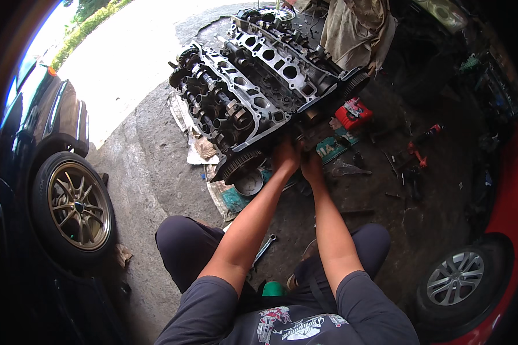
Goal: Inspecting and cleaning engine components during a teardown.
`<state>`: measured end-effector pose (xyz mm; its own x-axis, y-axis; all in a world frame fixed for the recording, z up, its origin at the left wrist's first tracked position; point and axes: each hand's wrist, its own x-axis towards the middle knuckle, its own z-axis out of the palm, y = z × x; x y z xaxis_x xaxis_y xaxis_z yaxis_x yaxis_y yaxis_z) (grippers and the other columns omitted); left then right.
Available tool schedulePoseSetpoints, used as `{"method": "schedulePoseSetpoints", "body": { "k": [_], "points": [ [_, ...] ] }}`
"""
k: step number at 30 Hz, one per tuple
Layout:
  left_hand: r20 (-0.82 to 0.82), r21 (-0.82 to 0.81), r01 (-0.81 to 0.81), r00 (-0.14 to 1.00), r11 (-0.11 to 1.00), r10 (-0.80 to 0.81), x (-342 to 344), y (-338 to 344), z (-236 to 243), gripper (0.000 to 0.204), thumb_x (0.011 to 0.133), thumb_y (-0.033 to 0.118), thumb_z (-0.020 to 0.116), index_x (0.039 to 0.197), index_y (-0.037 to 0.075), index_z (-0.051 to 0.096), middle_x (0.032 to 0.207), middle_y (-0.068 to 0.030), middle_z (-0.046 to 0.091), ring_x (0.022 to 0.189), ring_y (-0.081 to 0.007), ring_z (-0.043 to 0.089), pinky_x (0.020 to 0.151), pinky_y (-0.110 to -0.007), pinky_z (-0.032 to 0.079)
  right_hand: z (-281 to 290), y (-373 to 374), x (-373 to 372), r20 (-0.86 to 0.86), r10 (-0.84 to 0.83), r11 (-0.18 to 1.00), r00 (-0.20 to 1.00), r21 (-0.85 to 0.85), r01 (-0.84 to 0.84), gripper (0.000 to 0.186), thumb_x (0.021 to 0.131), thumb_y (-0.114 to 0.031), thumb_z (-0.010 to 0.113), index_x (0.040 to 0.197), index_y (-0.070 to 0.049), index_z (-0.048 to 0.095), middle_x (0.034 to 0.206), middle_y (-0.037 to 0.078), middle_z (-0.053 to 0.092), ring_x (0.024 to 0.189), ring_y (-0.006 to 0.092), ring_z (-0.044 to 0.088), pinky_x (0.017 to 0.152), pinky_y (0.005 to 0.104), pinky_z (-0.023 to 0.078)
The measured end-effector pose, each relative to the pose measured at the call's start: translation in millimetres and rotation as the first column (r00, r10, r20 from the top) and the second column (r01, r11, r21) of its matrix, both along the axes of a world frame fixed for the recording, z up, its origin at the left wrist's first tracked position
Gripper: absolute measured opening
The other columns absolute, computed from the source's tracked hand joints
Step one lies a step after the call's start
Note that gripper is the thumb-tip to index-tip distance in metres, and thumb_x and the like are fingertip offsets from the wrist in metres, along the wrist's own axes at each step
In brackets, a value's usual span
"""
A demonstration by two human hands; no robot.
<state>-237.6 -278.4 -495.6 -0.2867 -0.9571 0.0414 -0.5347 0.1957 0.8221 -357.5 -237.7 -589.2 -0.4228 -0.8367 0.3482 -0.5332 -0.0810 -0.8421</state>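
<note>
A large V-shaped car engine (251,135) stands in front of me, its camshafts and metal intake ports uncovered on top. Both of my arms reach to its near face, low down in shadow. My left hand (286,156) is at the engine's lower front, between a toothed cam gear (243,167) and the middle. Close beside it, almost touching, is my right hand (311,164). The fingers of both hands are lost in the dark beneath the engine's front edge, so what they touch is hidden. A round metal bowl (249,183) sits under the left gear.
A red container (354,114) stands right of the engine. Scattered tools include a red-handled one (418,154) and a wrench (265,248) between my legs. A dark car's wheel (77,207) is at left, a red car's wheel (456,278) at right. Cloth (357,34) hangs behind.
</note>
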Motion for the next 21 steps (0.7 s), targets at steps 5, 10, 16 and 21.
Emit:
{"method": "schedulePoseSetpoints", "body": {
  "k": [5,10,16,21],
  "points": [
    [0.005,0.023,0.01,1.0,1.0,-0.01,0.0,-0.6,0.5,0.044,0.09,0.038,0.065,0.116,0.003,0.059,0.11,-0.0262,0.065,0.106,-0.0445,0.062,0.087,-0.051,0.05,-0.5,-1.7,1.7,-0.003,-0.021,0.999,1.0,0.029,0.021,0.049,0.104,-0.039,0.048,0.128,0.004,0.053,0.119,0.027,0.063,0.121,0.0361,0.059,0.093,0.0392,0.046],
    [0.02,0.034,0.019,1.0,0.999,-0.019,1.2,-0.2,3.7,0.044,0.091,0.037,0.064,0.117,0.003,0.059,0.111,-0.0263,0.065,0.106,-0.0445,0.062,0.088,-0.05,0.05,-5.4,-3.5,-1.0,0.076,0.008,0.997,0.997,0.08,-0.014,0.052,0.103,-0.043,0.048,0.128,0.002,0.053,0.121,0.027,0.062,0.119,0.0354,0.059,0.093,0.039,0.045],
    [0.008,0.035,0.017,1.0,0.999,-0.017,1.1,0.7,6.3,0.044,0.091,0.036,0.064,0.119,0.003,0.059,0.11,-0.0258,0.065,0.107,-0.0444,0.062,0.088,-0.05,0.049,-8.3,-1.0,1.3,0.119,0.01,1.0,0.993,0.021,-0.013,0.042,0.102,-0.032,0.051,0.131,-0.001,0.052,0.126,0.028,0.058,0.123,0.0446,0.052,0.098,0.0435,0.044],
    [-0.005,0.021,0.008,1.0,1.0,-0.008,0.5,1.2,4.4,0.045,0.091,0.036,0.065,0.118,0.002,0.058,0.11,-0.0262,0.066,0.106,-0.0443,0.062,0.088,-0.05,0.049,-13.7,-1.2,-0.9,0.075,0.012,0.997,0.997,0.072,-0.018,0.043,0.101,-0.032,0.051,0.131,-0.001,0.052,0.126,0.028,0.058,0.123,0.0447,0.052,0.099,0.0433,0.044]
  ]
}}
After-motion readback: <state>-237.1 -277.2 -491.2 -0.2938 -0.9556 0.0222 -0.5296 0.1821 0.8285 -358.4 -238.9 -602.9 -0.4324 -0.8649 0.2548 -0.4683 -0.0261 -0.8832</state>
